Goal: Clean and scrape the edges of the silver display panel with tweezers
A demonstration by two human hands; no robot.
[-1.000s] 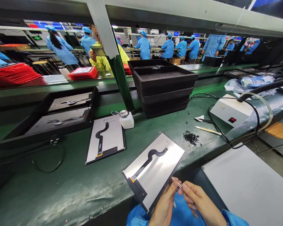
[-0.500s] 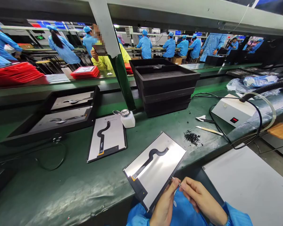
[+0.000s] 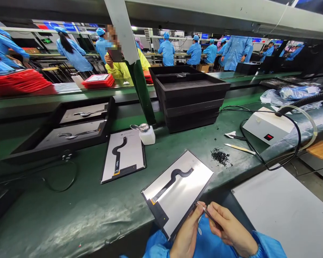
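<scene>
My left hand (image 3: 187, 229) is closed on the near right edge of an LCD panel (image 3: 190, 195), its silver back facing up and tilted over the bench edge. A black flex cable (image 3: 169, 184) curves across the panel's back. My right hand (image 3: 227, 224) pinches slim metal tweezers (image 3: 209, 215), their tip at the panel's edge beside my left thumb. Part of the tweezers is hidden in my fingers. A second LCD panel (image 3: 131, 148) lies on the green bench, next to a white dispenser bottle (image 3: 148, 136) with its lid up.
A heap of black scraps (image 3: 220, 156) lies near a pale-handled tool (image 3: 239, 148) and a black-handled blade (image 3: 234, 136). Stacked black trays (image 3: 191, 111) stand behind. Two panels sit in a black tray (image 3: 109, 125) at left. A cabled white box (image 3: 269, 125) is at right. Co-workers sit beyond.
The view has shifted slightly, so the bench items sit a little further right. My right hand has turned the tweezers a little; their tip stays at the panel's edge. My left hand keeps its hold.
</scene>
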